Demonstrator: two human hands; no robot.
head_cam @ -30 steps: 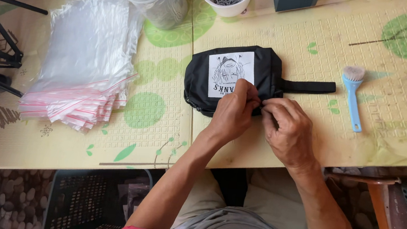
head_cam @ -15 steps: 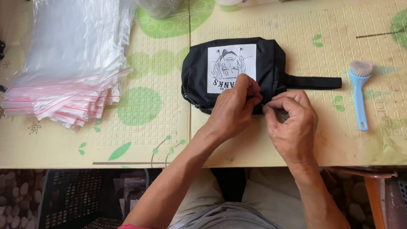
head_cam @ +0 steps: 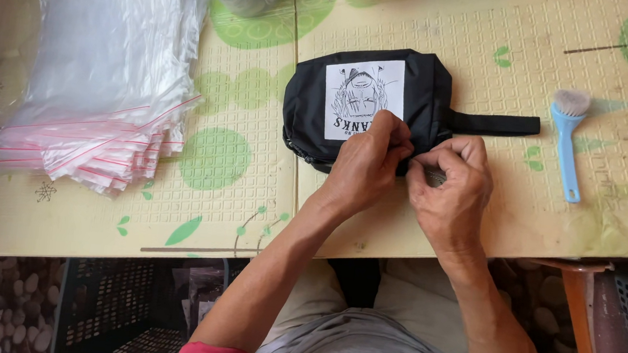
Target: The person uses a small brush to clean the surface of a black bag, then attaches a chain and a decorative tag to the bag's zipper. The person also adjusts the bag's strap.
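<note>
Black pouch [head_cam: 366, 101] lies flat on the yellow-green patterned mat [head_cam: 237, 185], approx. centre of the work surface, white printed patch facing up, strap [head_cam: 496, 124] extended to the right. Left hand [head_cam: 367, 162] rests on the pouch's near edge, fingers curled narrow and pinching at the seam/zip area. Right hand [head_cam: 451, 187] sits just beside it, touching the same edge, fingers closed on a small item, possibly a zip pull; view too poor to confirm. Status: pouch appears assembled and filled out, work concentrated on the near-right edge, so closing or finishing is judged in progress, not complete. Pouch not bagged: stack of clear zip bags [head_cam: 97, 97] with red seal strips lies well apart to the left, untouched. Blue brush [head_cam: 568, 142] lies to the right of the strap, near but not in hand. Two containers at the far edge, partly cut off, contents unclear.
</note>
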